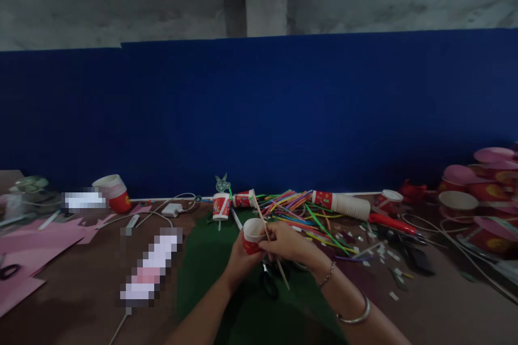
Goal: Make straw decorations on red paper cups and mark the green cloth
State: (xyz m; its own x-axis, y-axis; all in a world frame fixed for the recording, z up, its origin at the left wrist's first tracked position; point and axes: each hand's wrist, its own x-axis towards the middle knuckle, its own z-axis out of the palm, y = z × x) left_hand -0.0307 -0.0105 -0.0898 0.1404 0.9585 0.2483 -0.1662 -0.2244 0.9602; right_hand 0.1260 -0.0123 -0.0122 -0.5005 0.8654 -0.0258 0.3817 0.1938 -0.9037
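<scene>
A small red paper cup (253, 230) with a white inside is in my left hand (239, 260), its open mouth facing up and slightly toward me. My right hand (288, 243) pinches a thin wooden stick (260, 212), like a chopstick, which slants across the cup's right side. The right fingertips are close to the cup's rim; whether the stick touches the cup I cannot tell. Below both hands, dark-handled scissors (267, 282) lie on a green mat (202, 275), partly hidden. Just beyond stands a decorated red cup (221, 207) with a cartoon cutout (222, 182) above it.
Colourful pipe cleaners (291, 206) spread behind my hands, beside a row of nested cups (352, 207). Paper scraps (381, 250) and a red-handled tool (392, 222) lie right. Pink sheets (36, 248), stacked cups (117, 194) and a white charger (172, 209) are left. A blue panel (259, 113) borders the back.
</scene>
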